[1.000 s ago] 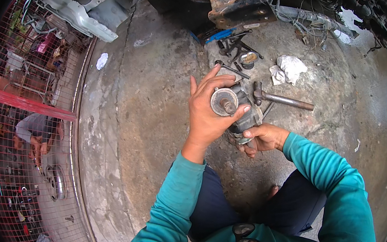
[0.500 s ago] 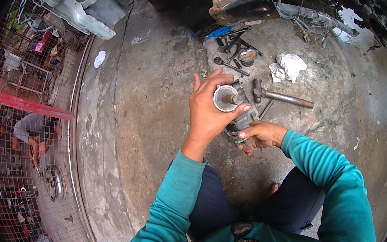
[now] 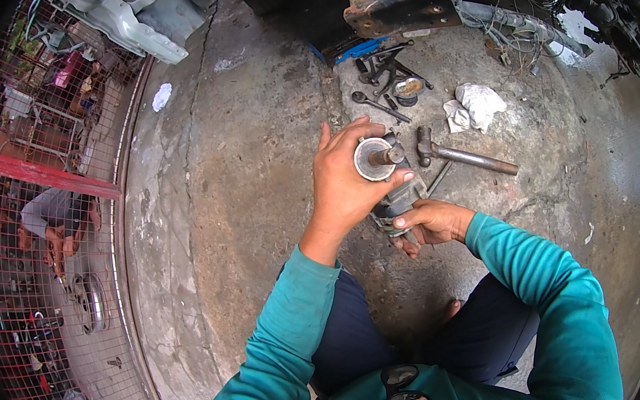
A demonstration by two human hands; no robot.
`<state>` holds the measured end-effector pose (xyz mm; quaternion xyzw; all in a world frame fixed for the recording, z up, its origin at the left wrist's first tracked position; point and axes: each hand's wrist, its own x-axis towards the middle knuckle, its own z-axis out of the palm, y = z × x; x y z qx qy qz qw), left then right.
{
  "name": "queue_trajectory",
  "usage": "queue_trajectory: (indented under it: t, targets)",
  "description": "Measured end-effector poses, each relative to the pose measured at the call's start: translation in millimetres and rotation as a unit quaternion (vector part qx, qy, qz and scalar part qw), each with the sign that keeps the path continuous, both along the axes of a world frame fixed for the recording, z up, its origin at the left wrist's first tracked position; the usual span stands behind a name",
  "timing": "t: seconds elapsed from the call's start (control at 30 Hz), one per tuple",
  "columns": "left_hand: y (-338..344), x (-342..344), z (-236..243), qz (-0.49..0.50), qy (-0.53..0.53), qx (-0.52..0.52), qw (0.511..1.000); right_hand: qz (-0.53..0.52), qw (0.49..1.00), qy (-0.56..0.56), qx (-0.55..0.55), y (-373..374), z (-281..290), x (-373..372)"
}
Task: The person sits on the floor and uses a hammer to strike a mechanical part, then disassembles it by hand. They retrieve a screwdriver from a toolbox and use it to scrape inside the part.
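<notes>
Between both my hands is a grey metal machine part with a round collar and a stub of shaft at its top end. My left hand is wrapped round the collar end, with the thumb across the part and the fingers along its far side. My right hand grips the lower end, thumb on top and fingers underneath. The two hands partly hide the part's body. Just to the right, a hammer lies on the concrete, and a thin metal rod lies beside the part.
Beyond my hands lie a ratchet, several dark tools, a small round tin and white rags. A rusty vehicle frame with loose wiring overhangs the far side. Left, behind a red mesh fence, another person crouches.
</notes>
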<state>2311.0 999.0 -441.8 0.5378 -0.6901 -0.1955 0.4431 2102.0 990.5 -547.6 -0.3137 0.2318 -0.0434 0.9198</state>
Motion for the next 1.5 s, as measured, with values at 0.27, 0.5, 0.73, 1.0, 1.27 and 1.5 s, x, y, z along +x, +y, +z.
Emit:
queue_trajectory:
  t: [0.27,0.5,0.73,1.0,1.27,1.5]
  targets:
    - [1.2,-3.0,1.4,-0.024,-0.005,-0.017,1.0,0.001,1.0,0.007,-0.01,-0.1,-10.2,-4.5]
    - [1.5,-5.9,1.1,-0.051,-0.019,-0.031,0.998,0.011,0.999,0.01,-0.03,0.4,-25.5,-6.5]
    - [-0.8,-5.3,1.1,-0.059,0.027,-0.021,0.998,-0.006,1.0,0.012,-0.028,1.7,-16.8,-4.8]
    - [-5.5,9.5,2.5,0.001,0.182,0.053,0.982,-0.034,0.997,0.0,-0.063,-0.3,13.0,0.7]
    - [0.9,10.8,7.2,0.039,0.199,0.112,0.973,0.01,0.997,0.003,-0.08,-2.0,4.7,3.4]
    - [0.9,10.0,10.3,0.037,0.175,0.122,0.976,0.02,0.996,0.005,-0.085,-1.2,8.7,1.2]
